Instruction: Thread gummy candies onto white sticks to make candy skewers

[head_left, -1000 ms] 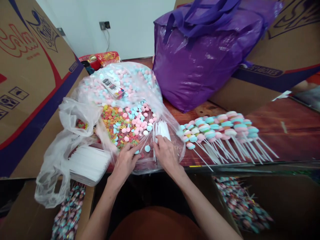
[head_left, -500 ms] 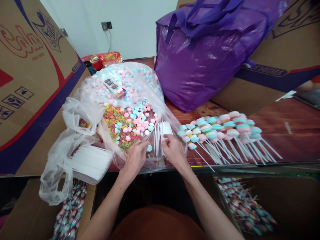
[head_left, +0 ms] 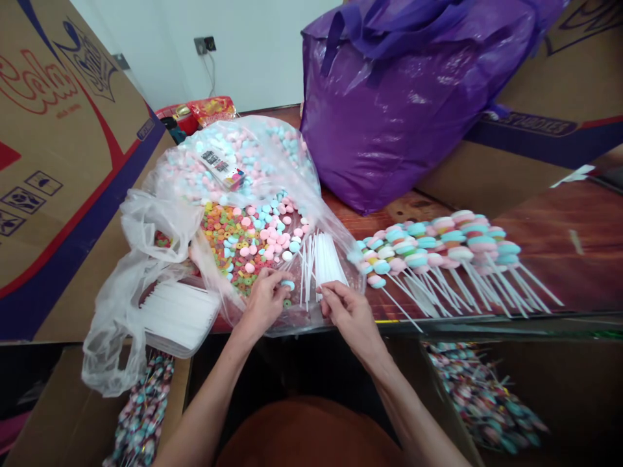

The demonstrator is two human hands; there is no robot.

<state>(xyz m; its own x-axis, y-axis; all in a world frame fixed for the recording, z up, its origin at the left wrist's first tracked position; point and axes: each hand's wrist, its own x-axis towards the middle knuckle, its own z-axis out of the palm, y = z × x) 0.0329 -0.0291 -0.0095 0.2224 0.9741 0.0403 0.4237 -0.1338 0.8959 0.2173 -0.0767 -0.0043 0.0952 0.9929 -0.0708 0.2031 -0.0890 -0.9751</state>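
Note:
My left hand [head_left: 268,293] pinches a pale blue marshmallow [head_left: 288,285] between thumb and fingers, above the near edge of the clear plastic bag. My right hand [head_left: 348,312] has thumb and forefinger closed at the lower ends of the white sticks [head_left: 331,259]; what lies in this pinch is too small to make out. Pink and blue marshmallows [head_left: 275,237] and coloured candy rings [head_left: 226,240] lie loose on the plastic beyond my hands. To the right rest several stacked marshmallow sticks [head_left: 438,243] in a row, their bare ends pointing toward me.
A large purple bag [head_left: 389,123] stands behind. Cardboard boxes [head_left: 73,162] flank the table. At left, a tub of white sticks [head_left: 178,318] sits beside a crumpled plastic bag [head_left: 114,324]. Below the table edge, finished-looking sweets [head_left: 481,395] fill part of a box.
My right hand has drawn back toward me, uncovering more of the white sticks. My left hand has closed on the blue marshmallow and raised it slightly.

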